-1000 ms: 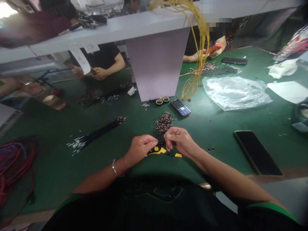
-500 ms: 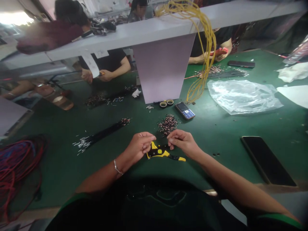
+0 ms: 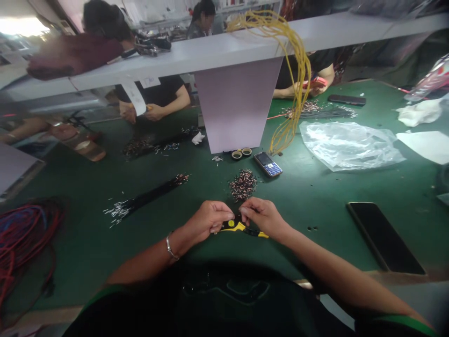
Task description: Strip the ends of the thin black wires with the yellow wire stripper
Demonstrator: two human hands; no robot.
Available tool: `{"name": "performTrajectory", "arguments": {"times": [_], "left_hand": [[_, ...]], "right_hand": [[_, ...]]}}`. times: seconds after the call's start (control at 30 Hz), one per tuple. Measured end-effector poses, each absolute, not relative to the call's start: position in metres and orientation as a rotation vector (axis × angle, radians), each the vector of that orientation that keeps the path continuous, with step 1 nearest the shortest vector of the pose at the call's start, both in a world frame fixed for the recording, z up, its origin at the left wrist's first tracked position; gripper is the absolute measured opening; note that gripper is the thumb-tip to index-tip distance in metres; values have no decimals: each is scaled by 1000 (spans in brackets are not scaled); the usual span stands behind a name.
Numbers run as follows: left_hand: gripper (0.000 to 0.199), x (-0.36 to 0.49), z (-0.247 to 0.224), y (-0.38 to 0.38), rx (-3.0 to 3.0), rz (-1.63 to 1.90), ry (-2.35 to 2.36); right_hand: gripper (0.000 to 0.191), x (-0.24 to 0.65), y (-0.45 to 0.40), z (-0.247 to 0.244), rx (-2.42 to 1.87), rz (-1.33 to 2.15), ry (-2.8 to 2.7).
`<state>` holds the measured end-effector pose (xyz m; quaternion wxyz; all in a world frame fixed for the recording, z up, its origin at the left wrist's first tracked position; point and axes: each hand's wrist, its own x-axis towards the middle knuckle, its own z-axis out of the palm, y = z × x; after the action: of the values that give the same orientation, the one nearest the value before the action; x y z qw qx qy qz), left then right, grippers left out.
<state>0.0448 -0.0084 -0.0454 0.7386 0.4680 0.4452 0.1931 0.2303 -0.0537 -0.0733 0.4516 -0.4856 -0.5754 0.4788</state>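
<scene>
My left hand [image 3: 210, 218] is closed in a pinch, thumb against fingers, above the left part of a yellow and black hand tool [image 3: 239, 227] on the green table. Close on its right, my right hand [image 3: 262, 216] also pinches, over the tool's right part. Whatever the fingertips hold is too small to make out. Just beyond the hands lies a pile of small copper-tipped pieces [image 3: 242, 184]. A bundle of black wires [image 3: 149, 194] with bared ends rests to the left.
Beyond the pile are a keypad phone [image 3: 268, 164] and tape rolls [image 3: 236, 155]. A large phone [image 3: 386, 238] and plastic bag [image 3: 352, 145] lie right; red and blue cables [image 3: 26, 238] left. Yellow wires [image 3: 300, 79] hang from the shelf [image 3: 217, 49]. Other people's hands work across the table.
My two hands have come closer together and sit slightly lower in view, covering more of the tool's left part. The view has shifted a little.
</scene>
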Motion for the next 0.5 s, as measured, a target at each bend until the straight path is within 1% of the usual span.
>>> {"name": "performTrajectory", "arguments": {"times": [0.17,0.4,0.5], "left_hand": [[18,45,-44,-10,1131,458,975],[19,46,-45,-13,1144,499,1005],[18,44,-44,-9,1087,553,1013]], "right_hand": [[32,232,-51,-73,-1043,1423,-1166],[33,235,-48,-79,-1079,1403,-1120],[31,243,-44,-81,-1085,1342,-1051]]}}
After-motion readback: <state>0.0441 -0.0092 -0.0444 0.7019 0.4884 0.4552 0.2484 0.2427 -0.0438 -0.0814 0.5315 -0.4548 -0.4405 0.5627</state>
